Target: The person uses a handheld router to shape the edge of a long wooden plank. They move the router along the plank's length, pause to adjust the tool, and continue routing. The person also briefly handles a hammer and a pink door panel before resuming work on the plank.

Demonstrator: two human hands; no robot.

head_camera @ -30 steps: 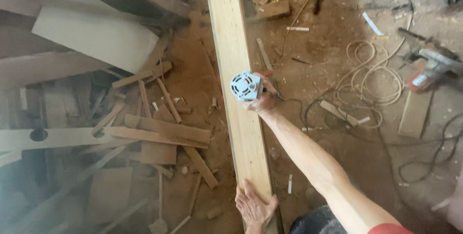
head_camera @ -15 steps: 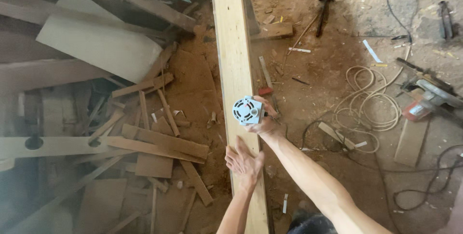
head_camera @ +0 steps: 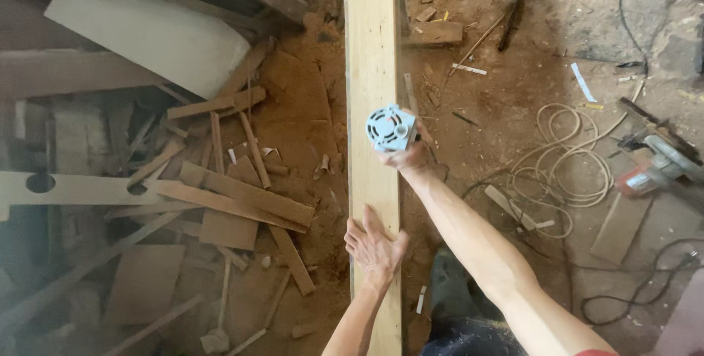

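Observation:
A long pale wooden plank (head_camera: pixel 372 48) runs from the top of the view down to me. My right hand (head_camera: pixel 411 154) grips a light blue round power tool (head_camera: pixel 390 129) that sits on the plank's right half. My left hand (head_camera: pixel 375 246) lies flat and spread on the plank, nearer to me than the tool. Both forearms reach in from the bottom edge.
Wood offcuts and strips (head_camera: pixel 235 195) lie in red sawdust left of the plank, with a large pale board (head_camera: pixel 147 33) behind. On the right are a coiled cable (head_camera: pixel 572 165), a hammer (head_camera: pixel 513 11) and a red power saw (head_camera: pixel 653 169).
My left hand has moved up the plank from the near end toward the tool. The right hand has kept the tool on the plank, while the view shifted.

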